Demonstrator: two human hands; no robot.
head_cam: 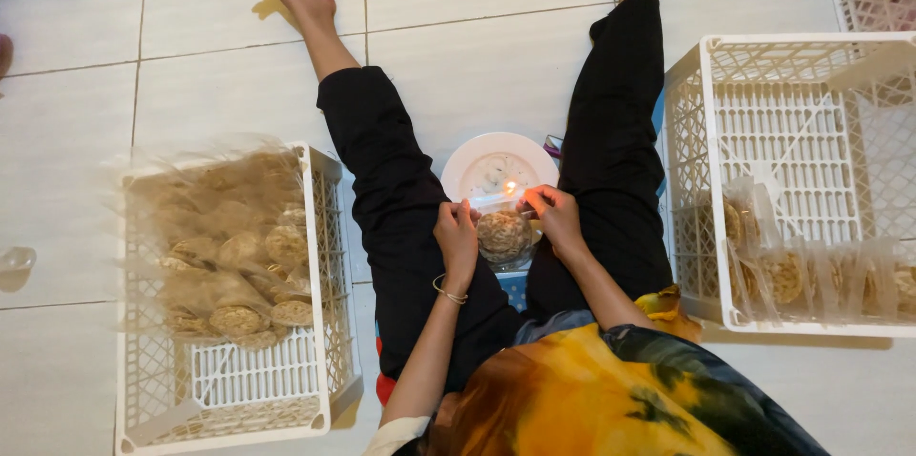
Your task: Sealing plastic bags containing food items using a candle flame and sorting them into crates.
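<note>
Both the left hand [457, 232] and the right hand [553, 213] pinch the top edge of a clear bag of round crackers [503, 234] at a small flame [510, 188] just before the white plate [472, 165], whose candle is too blurred to make out, the bag's lower half hidden between the knees.

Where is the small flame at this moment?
In the head view, the flame burns at centre, over the white plate, just left of the right hand.

Both hands raised between spread legs, left hand [457, 232] pinching, right hand [553, 213] pinching
</note>
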